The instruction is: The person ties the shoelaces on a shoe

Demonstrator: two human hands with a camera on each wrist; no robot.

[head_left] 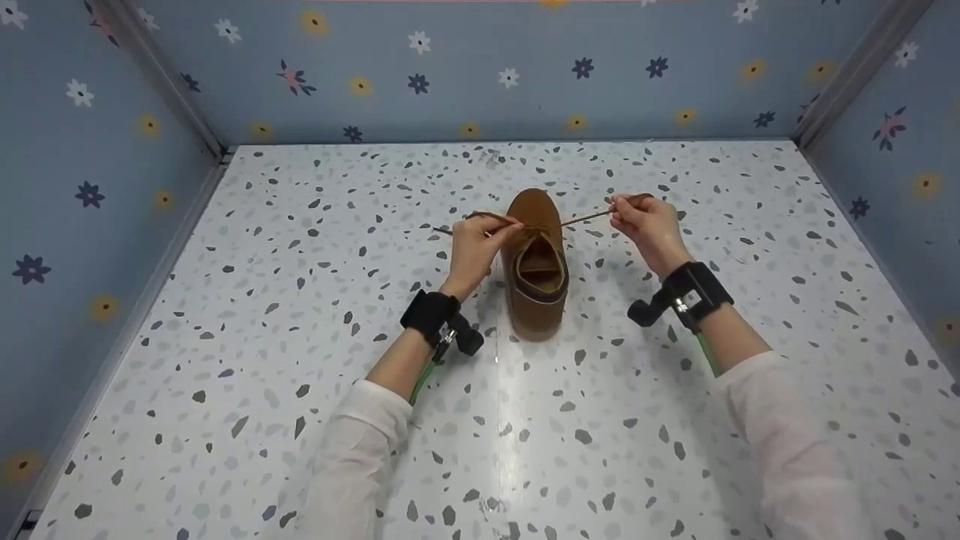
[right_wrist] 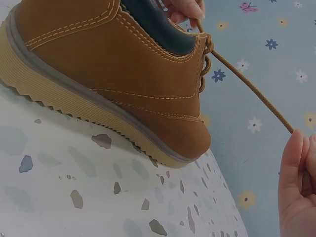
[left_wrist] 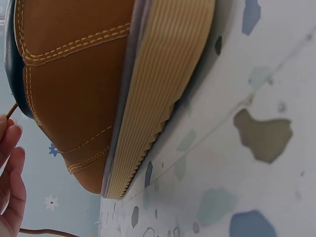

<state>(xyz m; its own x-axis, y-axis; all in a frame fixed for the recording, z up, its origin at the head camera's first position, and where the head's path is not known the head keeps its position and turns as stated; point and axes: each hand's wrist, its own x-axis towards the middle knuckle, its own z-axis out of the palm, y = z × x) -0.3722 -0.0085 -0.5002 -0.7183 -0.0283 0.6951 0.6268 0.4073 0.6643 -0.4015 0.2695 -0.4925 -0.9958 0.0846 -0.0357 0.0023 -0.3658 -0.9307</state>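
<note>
A brown lace-up shoe (head_left: 538, 319) with a dark padded collar and a pale ridged sole stands upright, its toe pointing away from me. My left hand (head_left: 472, 251) is close beside the shoe's lacing and pinches one end of the brown shoelace (right_wrist: 254, 91); a loose tail of it sticks out to the left. Out to the right, my right hand (head_left: 651, 231) pinches the other lace end between thumb and fingers. That side of the lace runs taut from the top eyelets to the fingertips. In the left wrist view, the shoe (left_wrist: 74, 94) hides much of the lacing.
The shoe stands on a white speckled tabletop (head_left: 300, 420). Blue flower-patterned panels (head_left: 495, 45) rise at the back and both sides. Each wrist wears a black strap with a small camera (head_left: 442, 322) and a green cable.
</note>
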